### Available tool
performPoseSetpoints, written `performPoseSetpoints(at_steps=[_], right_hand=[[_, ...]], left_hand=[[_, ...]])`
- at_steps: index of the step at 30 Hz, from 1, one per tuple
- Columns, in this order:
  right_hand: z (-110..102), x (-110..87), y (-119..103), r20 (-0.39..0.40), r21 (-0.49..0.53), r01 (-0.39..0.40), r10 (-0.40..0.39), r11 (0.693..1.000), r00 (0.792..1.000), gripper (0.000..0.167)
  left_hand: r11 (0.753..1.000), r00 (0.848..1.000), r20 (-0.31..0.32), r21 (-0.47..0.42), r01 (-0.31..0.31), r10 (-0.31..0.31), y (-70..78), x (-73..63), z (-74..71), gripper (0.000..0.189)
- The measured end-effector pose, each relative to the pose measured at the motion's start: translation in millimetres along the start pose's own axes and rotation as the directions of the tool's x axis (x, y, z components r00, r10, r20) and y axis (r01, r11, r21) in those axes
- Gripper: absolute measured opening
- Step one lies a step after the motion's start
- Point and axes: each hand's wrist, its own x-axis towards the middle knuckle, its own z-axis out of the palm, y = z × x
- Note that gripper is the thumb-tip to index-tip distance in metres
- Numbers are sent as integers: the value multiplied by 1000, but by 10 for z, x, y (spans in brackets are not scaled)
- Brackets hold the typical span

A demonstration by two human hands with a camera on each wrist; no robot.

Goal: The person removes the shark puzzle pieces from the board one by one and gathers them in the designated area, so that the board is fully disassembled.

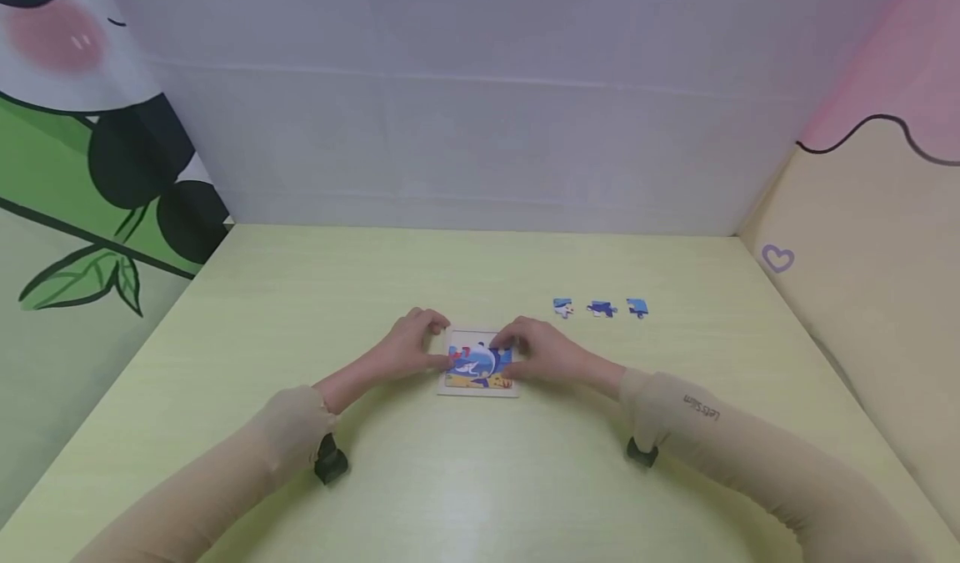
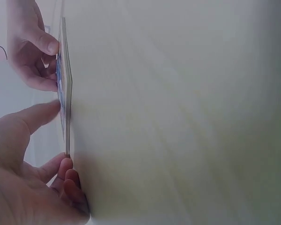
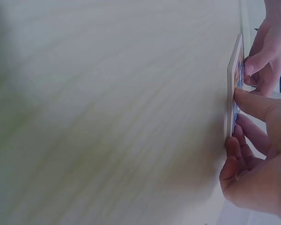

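A small square jigsaw puzzle board (image 1: 477, 393) with a pale frame lies flat on the table. Its picture of a blue and white sea animal fills the middle and lower part, while a pale strip shows along the top. On its left side my left hand (image 1: 408, 348) holds the board, thumb over the picture and curled fingers at the edge. From the right, my right hand (image 1: 546, 351) pinches a blue puzzle piece (image 1: 505, 354) at the picture's right side between thumb and forefinger. Its other fingers bend beside the board's edge in the right wrist view.
Three loose puzzle pieces lie in a row beyond the right hand: a blue and white one (image 1: 562, 307), a dark blue one (image 1: 602, 309) and a blue one (image 1: 637, 307). A pale wall (image 1: 480, 146) stands behind the light wooden table (image 1: 465, 480), with printed panels at both sides.
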Motion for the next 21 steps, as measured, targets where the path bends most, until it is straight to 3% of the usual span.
performPoseSetpoints(at_steps=[6, 14, 21], right_hand=[[9, 10, -3, -10, 31, -25, 25, 999, 1000, 37], [5, 22, 13, -22, 55, -19, 20, 998, 1000, 36], [8, 31, 5, -7, 76, -29, 30, 997, 1000, 34]], left_hand=[[999, 1000, -18, 37, -2, 3, 50, -14, 22, 77], [999, 999, -44, 37, -8, 9, 45, -17, 58, 77], [998, 996, -55, 3, -70, 70, 30, -76, 102, 48]])
